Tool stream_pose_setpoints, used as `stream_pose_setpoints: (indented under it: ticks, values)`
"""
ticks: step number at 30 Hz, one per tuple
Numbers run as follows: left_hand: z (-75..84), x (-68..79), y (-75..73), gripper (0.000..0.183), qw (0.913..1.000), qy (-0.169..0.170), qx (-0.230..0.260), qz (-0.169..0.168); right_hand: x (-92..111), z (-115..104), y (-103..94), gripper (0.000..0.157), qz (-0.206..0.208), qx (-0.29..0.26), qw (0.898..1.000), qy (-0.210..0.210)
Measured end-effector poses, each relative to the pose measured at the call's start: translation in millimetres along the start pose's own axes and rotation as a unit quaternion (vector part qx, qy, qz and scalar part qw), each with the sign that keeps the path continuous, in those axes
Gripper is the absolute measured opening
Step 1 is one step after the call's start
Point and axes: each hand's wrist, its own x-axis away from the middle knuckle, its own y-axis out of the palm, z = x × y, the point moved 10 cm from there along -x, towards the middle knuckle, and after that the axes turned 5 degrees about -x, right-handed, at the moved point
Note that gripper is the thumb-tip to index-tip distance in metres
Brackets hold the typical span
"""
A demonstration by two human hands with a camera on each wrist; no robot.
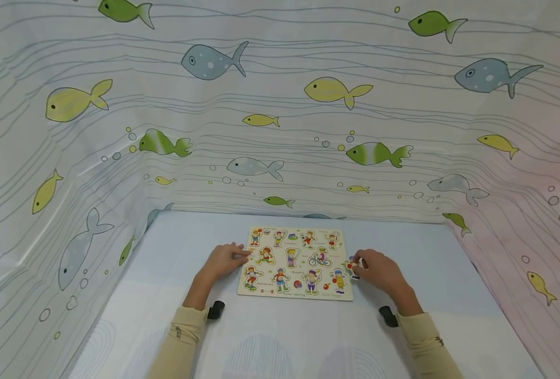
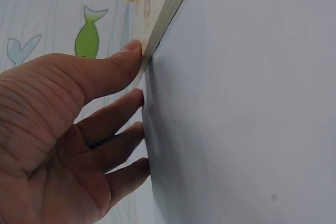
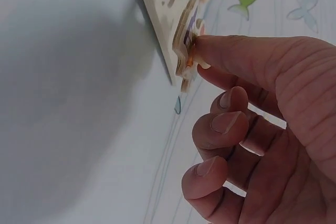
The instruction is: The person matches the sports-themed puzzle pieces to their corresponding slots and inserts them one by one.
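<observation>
A wooden peg-puzzle board (image 1: 303, 296) printed with children doing sports lies flat on the table, most of its figures showing in their places. Against its left edge rests my left hand (image 1: 225, 261), fingers extended; the left wrist view has the thumb (image 2: 126, 64) on the board's edge and other fingertips down at the table. Just off the board's right edge, my right hand (image 1: 377, 269) pinches a figure-shaped puzzle piece (image 1: 352, 266) between thumb and index finger. The right wrist view shows this wooden piece (image 3: 184, 45) tilted beside the board's corner, the other fingers curled loosely below.
A pale patterned cloth covers the table (image 1: 261, 337). Fish-printed sheeting (image 1: 299, 173) rises behind it and along both sides. A black wrist device (image 1: 216, 310) sits at the left cuff, another one (image 1: 388, 316) at the right cuff.
</observation>
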Motion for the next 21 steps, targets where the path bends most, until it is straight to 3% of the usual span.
stream_pose_setpoints:
  ticks: [21]
  values:
    - [-1.4,0.7,1.4,0.025,1.0000,-0.002,0.003,0.001,11,-30,24.5,0.008,-0.020,0.002,0.999,-0.045]
